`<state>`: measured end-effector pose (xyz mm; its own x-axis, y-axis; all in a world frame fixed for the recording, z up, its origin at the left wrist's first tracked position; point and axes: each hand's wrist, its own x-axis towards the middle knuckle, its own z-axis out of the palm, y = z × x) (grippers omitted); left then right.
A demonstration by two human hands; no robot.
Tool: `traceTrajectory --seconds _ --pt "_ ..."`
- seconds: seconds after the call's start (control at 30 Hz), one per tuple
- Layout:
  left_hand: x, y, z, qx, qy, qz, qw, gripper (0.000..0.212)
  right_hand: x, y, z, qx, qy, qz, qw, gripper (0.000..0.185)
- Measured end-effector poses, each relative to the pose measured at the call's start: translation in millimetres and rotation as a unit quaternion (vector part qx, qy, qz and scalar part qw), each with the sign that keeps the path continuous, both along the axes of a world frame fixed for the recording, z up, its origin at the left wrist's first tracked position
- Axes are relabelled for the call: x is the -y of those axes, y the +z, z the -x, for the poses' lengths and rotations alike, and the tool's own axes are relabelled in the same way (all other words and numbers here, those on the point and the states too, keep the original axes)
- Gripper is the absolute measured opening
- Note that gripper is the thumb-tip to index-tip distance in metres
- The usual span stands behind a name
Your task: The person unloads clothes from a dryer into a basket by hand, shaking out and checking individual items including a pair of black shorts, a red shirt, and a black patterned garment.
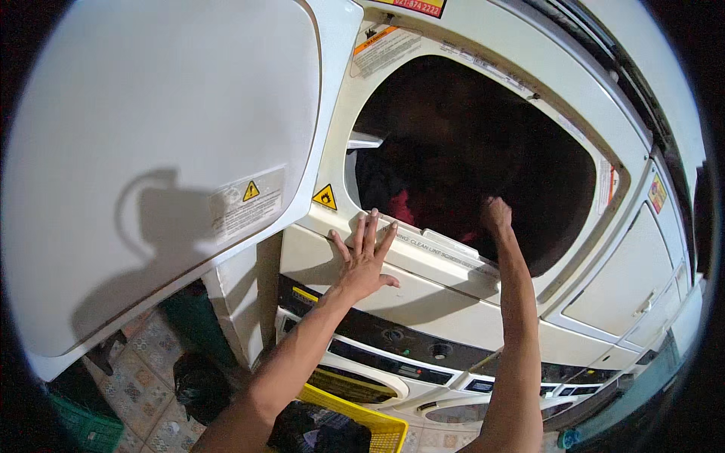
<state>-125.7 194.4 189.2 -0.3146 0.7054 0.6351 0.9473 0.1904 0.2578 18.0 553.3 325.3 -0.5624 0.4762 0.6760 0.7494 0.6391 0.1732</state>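
Before me is a front-loading tumble dryer [566, 113] with its loading door [170, 85] swung out to the left. My left hand [365, 257] rests with spread fingers on the panel just below the opening, by the lint screen edge [447, 244]. Through the dark opening reaches my right hand [497, 214], its fingers curled. Shadow hides whether it grips anything. Dark laundry [374, 181] and a red cloth [401, 208] lie inside the drum, to the left of my right hand.
Below the dryer, a yellow plastic basket [391, 422] holds dark clothes [323, 427]. More machines [623, 272] stand to the right. At lower left are a green basket [90, 424] and patterned floor tiles [141, 385]. The door bears a warning label [249, 204].
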Motion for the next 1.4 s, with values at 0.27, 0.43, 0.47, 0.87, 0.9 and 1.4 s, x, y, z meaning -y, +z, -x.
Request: traceTrajectory --seconds 0.27,0.43,0.47,0.87,0.9,1.4 --pt "1.7 2.2 -5.3 0.007 0.025 -0.007 1.000 0.134 236.0 91.7 -105.9 -0.229 0.213 -0.018 0.949 0.027" --pt "-0.6 -1.7 -3.5 -0.035 0.050 -0.047 0.997 0.135 385.2 70.7 -221.4 -0.335 0.304 0.184 0.873 0.031" --pt "-1.8 -6.6 1.7 -0.049 0.058 -0.066 0.995 0.135 406.3 51.0 -237.9 -0.375 0.324 0.172 0.852 0.027" --pt "44.2 -37.8 -102.9 0.681 -0.298 -0.041 0.668 0.097 531.8 -169.1 -325.9 -0.332 0.273 0.453 0.781 0.017" --pt "48.2 -39.0 -106.3 0.712 -0.381 -0.060 0.587 0.094 543.6 -175.0 -321.0 -0.329 0.284 0.478 0.763 0.016" --pt "97.9 -38.5 -185.0 0.534 -0.299 -0.136 0.779 0.064 603.3 -246.4 -373.2 -0.074 0.294 0.592 0.747 0.026"
